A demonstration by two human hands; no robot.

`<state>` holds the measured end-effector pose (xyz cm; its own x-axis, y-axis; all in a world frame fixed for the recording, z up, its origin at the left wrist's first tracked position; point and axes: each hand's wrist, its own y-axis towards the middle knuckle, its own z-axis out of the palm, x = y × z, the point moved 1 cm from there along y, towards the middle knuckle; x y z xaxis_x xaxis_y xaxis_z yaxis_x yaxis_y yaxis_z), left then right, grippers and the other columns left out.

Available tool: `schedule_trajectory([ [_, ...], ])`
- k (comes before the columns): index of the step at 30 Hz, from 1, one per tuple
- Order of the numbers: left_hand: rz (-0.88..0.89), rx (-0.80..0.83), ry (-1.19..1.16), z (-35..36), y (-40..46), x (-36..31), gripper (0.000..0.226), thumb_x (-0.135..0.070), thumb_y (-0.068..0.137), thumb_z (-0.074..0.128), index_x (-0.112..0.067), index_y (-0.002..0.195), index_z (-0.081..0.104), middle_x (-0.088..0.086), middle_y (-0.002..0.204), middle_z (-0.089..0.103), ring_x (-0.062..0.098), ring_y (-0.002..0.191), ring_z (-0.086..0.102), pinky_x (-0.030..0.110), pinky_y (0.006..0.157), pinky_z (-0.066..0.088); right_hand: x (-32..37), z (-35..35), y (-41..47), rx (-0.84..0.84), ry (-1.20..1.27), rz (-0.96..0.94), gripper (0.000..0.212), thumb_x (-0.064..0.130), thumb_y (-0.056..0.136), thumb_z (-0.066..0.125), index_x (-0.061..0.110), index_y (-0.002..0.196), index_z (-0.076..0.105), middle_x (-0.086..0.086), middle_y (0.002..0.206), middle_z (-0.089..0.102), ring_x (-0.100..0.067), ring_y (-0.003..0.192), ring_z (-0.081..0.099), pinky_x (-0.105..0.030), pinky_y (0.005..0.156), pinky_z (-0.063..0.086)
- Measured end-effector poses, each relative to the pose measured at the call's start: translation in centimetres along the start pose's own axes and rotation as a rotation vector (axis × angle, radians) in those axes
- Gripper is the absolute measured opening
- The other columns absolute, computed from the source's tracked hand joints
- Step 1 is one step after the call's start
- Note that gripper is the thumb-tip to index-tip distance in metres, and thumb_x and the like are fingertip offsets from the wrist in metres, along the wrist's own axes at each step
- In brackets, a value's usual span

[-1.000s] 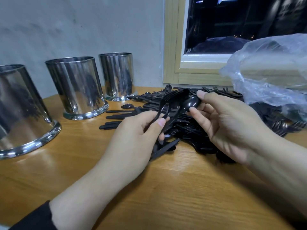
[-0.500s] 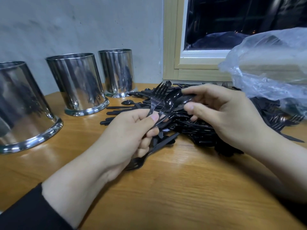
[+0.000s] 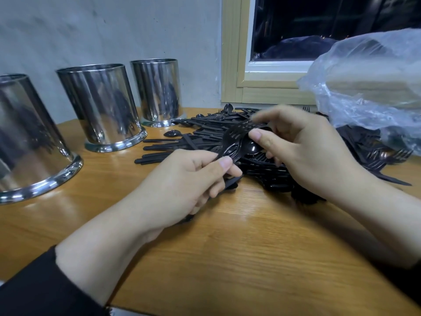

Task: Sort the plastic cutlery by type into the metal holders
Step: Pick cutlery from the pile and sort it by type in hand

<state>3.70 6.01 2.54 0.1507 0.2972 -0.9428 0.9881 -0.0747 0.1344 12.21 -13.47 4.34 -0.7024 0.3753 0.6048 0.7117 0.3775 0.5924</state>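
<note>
Head view, left hand: left hand (image 3: 182, 185) is hovering low over the table (image 3: 227, 258), fingers curling in, thumb pressing down against the index finger, gripping the handles of a small bunch of black forks (image 3: 234, 142).
Head view, fork bunch: forks are fanning up and to the right out of the left-hand grip, tines showing at the top, slightly blurred; exact count cannot be told.
Head view, right hand: right hand (image 3: 305, 151) is sitting just right of the bunch, thumb (image 3: 262, 137) and index finger half curling, pinching the head end of one black utensil at the top of the bunch; other fingers are bending loosely beneath.
Head view, spoon: a black spoon (image 3: 250, 148) bowl is showing just under the right thumb; whether the fingers are touching it cannot be told.
Head view, cutlery pile: loose black cutlery pile (image 3: 205, 135) is lying on the table behind and under both hands, spreading right beneath the plastic bag (image 3: 369, 87).
Head view, holders: three metal holders are standing upright in a row at left, near holder (image 3: 25, 137), middle holder (image 3: 102, 108), far holder (image 3: 157, 92); insides are not showing.
Head view, sleeve: dark sleeve (image 3: 41, 290) is covering the left forearm at bottom left.
</note>
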Motion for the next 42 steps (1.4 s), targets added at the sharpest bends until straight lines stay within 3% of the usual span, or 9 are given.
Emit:
schedule_trajectory([
  [5,0.069,-0.082,0.111,-0.9,-0.1,0.0,0.018,-0.028,0.101,0.057,-0.019,0.093,0.07,0.002,0.062,0.053,0.011,0.046,0.036,0.023,0.045,0.031,0.2,0.5,-0.4,0.008,0.0,0.0,0.021,0.046,0.09,0.067,0.027,0.08,0.068,0.002,0.07,0.065,-0.017,0.063,0.058,-0.035,0.064,0.047],
  [9,0.102,-0.325,0.118,-3.5,-0.3,1.1,0.027,-0.027,0.104,0.054,-0.008,0.087,0.063,0.01,0.067,0.054,0.013,0.048,0.038,0.028,0.048,0.032,0.2,0.8,-0.9,0.17,-0.101,-0.091,0.022,0.047,0.09,0.062,0.032,0.105,0.07,0.015,0.091,0.067,-0.004,0.086,0.062,-0.014,0.075,0.045],
  [12,0.05,-0.477,0.006,-5.1,-0.7,2.5,0.029,-0.024,0.104,0.057,0.002,0.092,0.062,0.009,0.074,0.053,0.01,0.046,0.035,0.024,0.047,0.027,0.5,2.3,-1.4,0.366,-0.295,-0.333,0.029,0.04,0.099,0.055,0.024,0.117,0.07,0.015,0.11,0.063,-0.006,0.1,0.058,-0.018,0.091,0.043],
  [16,0.026,-0.456,-0.13,-4.9,-1.5,3.1,0.011,-0.018,0.106,0.053,-0.015,0.107,0.063,0.003,0.069,0.053,0.008,0.042,0.031,0.021,0.042,0.024,0.8,5.0,-1.6,0.462,-0.463,-0.512,0.032,0.036,0.098,0.051,0.022,0.119,0.071,0.013,0.112,0.061,-0.013,0.093,0.05,-0.037,0.08,0.05],
  [25,0.035,-0.42,-0.265,-4.4,-1.6,2.7,0.011,-0.015,0.108,0.047,-0.018,0.105,0.056,-0.002,0.07,0.053,0.008,0.045,0.031,0.019,0.041,0.026,0.8,6.0,-1.8,0.514,-0.502,-0.517,0.023,0.039,0.093,0.048,0.035,0.105,0.068,0.014,0.102,0.049,-0.01,0.088,0.046,-0.038,0.073,0.049],
  [31,0.061,-0.454,-0.278,-4.3,-1.1,2.7,0.016,-0.008,0.106,0.049,-0.016,0.108,0.063,0.002,0.079,0.063,0.015,0.054,0.053,0.025,0.048,0.041,1.6,5.4,-2.1,0.4,-0.479,-0.559,0.011,0.033,0.095,0.06,0.032,0.1,0.069,0.014,0.099,0.051,-0.013,0.087,0.047,-0.038,0.073,0.046],
  [36,0.024,-0.45,-0.356,-3.9,-1.0,2.6,0.021,-0.003,0.105,0.048,-0.014,0.105,0.066,0.004,0.085,0.061,0.013,0.05,0.041,0.024,0.044,0.032,2.6,3.7,-1.8,0.3,-0.087,-0.347,0.005,0.032,0.091,0.067,0.035,0.094,0.069,0.016,0.098,0.063,-0.011,0.093,0.061,-0.021,0.079,0.045],
  [40,-0.029,-0.437,-0.44,-3.5,-1.0,2.3,0.026,-0.003,0.104,0.047,-0.013,0.102,0.071,0.002,0.079,0.056,0.011,0.05,0.031,0.023,0.04,0.023,3.5,3.0,-1.5,0.188,0.189,-0.065,0.012,0.043,0.079,0.075,0.032,0.083,0.072,0.005,0.082,0.067,-0.017,0.073,0.063,-0.029,0.069,0.049],
  [42,-0.037,-0.423,-0.457,-3.2,-1.0,2.0,0.027,-0.004,0.103,0.047,-0.012,0.103,0.072,0.001,0.077,0.055,0.011,0.049,0.03,0.023,0.04,0.022,3.9,2.6,-1.3,0.142,0.255,0.043,0.019,0.046,0.072,0.073,0.029,0.08,0.073,0.006,0.071,0.068,-0.013,0.064,0.061,-0.019,0.062,0.046],
])
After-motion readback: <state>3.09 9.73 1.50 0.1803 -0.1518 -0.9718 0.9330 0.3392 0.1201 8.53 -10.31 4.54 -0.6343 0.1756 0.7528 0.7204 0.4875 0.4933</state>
